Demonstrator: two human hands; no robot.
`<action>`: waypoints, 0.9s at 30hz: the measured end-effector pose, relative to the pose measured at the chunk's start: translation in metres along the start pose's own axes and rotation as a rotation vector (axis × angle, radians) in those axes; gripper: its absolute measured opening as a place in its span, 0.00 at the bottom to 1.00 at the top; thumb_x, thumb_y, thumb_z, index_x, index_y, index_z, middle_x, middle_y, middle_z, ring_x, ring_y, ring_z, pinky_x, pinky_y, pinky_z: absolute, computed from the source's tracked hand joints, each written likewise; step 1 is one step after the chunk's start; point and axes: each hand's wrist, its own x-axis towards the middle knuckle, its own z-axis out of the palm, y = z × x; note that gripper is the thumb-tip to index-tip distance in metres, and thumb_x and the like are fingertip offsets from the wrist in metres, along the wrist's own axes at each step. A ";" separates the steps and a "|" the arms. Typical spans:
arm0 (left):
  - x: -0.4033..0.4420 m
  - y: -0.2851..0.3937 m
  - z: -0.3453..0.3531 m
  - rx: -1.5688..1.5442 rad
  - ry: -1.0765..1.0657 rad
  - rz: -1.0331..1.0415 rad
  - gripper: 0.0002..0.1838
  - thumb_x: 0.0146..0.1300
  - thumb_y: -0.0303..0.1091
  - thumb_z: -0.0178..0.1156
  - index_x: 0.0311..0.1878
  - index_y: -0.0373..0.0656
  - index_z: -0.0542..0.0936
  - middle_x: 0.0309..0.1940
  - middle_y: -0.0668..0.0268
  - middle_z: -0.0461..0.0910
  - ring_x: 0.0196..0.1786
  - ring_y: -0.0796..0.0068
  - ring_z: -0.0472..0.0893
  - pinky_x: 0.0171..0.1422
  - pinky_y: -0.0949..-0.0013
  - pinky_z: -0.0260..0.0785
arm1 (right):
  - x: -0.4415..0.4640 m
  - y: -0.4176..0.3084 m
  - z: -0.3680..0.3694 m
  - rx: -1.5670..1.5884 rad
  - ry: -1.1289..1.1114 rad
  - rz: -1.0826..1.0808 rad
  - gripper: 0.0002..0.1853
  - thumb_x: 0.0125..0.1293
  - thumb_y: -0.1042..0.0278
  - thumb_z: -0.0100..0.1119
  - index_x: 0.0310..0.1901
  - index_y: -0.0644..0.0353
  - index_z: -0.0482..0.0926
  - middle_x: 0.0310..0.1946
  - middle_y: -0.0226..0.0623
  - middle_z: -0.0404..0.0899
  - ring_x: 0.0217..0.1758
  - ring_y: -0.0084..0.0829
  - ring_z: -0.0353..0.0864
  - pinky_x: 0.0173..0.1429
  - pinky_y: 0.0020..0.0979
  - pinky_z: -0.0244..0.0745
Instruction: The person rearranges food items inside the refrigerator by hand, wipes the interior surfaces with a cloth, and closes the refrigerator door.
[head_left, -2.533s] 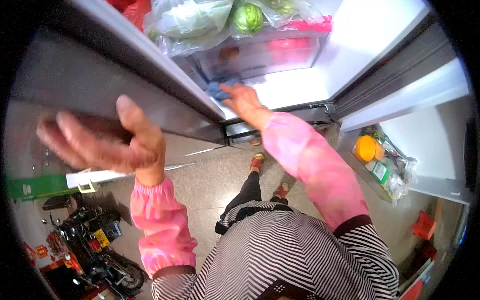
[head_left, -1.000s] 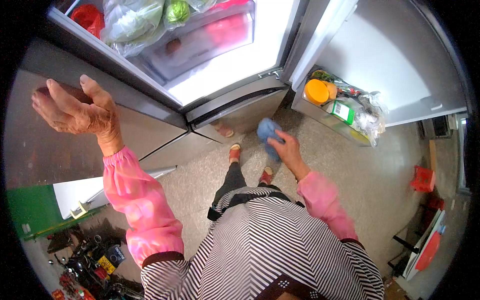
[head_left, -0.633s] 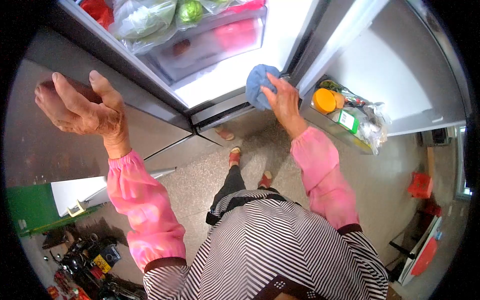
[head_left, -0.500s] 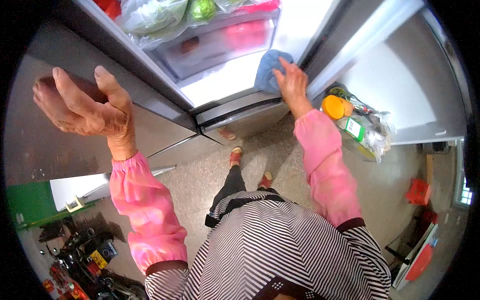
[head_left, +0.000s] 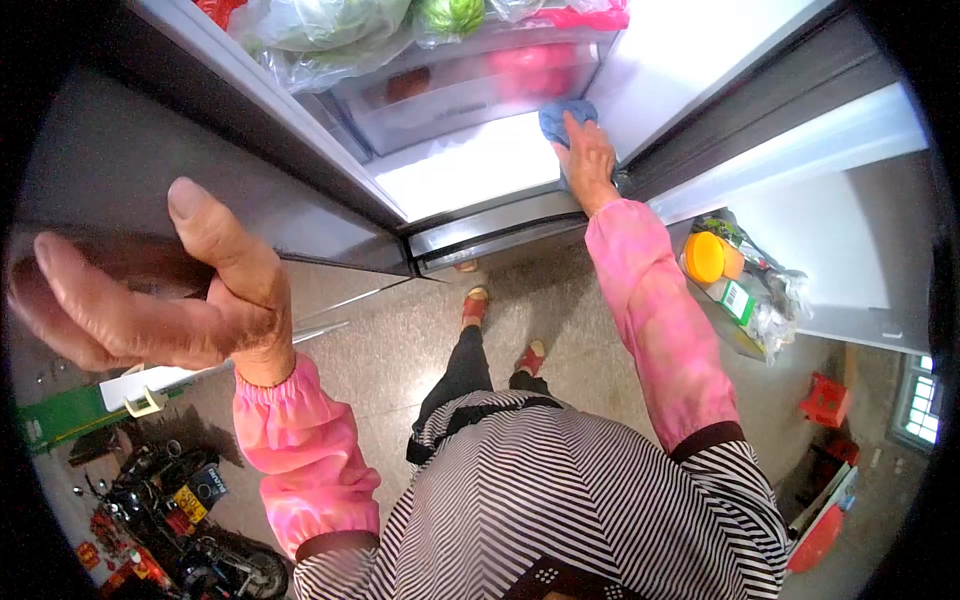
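My right hand point(head_left: 590, 165) presses a blue cloth point(head_left: 566, 118) against the right side of the bright lower floor of an open fridge point(head_left: 480, 165). Its fingers bend over the cloth and hide part of it. My left hand point(head_left: 170, 290) is raised at the left with thumb and fingers apart, nothing in it, near the dark closed fridge door point(head_left: 180, 160). Above the cloth sits a clear drawer point(head_left: 480, 95) with something pink inside. Bagged green vegetables point(head_left: 330, 25) lie over the drawer.
The open fridge door point(head_left: 850, 230) on the right carries an orange-lidded jar point(head_left: 704, 257), a green-and-white carton point(head_left: 737, 302) and plastic bags. A motorcycle point(head_left: 190, 510) stands at lower left. A red stool point(head_left: 826, 399) is on the floor at right.
My right hand and the cloth have shifted slightly right along the fridge floor. My left hand has come lower and appears larger. The view has turned a little.
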 end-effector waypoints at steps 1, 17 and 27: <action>0.001 0.005 0.001 -0.048 0.012 -0.047 0.33 0.54 0.35 0.68 0.61 0.33 0.68 0.60 0.47 0.62 0.62 0.52 0.64 0.66 0.57 0.61 | -0.001 0.002 0.003 -0.007 0.012 -0.011 0.27 0.50 0.61 0.70 0.54 0.49 0.75 0.33 0.41 0.75 0.39 0.45 0.77 0.41 0.43 0.74; 0.002 0.004 -0.001 0.013 -0.046 0.014 0.32 0.57 0.34 0.64 0.63 0.31 0.65 0.62 0.47 0.58 0.64 0.51 0.62 0.64 0.57 0.63 | -0.136 -0.101 -0.018 0.690 -0.266 -0.246 0.25 0.52 0.71 0.64 0.55 0.58 0.75 0.36 0.46 0.75 0.41 0.47 0.77 0.44 0.41 0.74; -0.002 0.000 0.002 -0.074 0.020 -0.047 0.34 0.51 0.37 0.69 0.60 0.35 0.70 0.62 0.47 0.62 0.65 0.50 0.61 0.69 0.53 0.55 | -0.020 -0.003 -0.031 0.373 0.095 0.197 0.25 0.54 0.66 0.67 0.56 0.54 0.76 0.33 0.46 0.74 0.41 0.47 0.76 0.42 0.45 0.71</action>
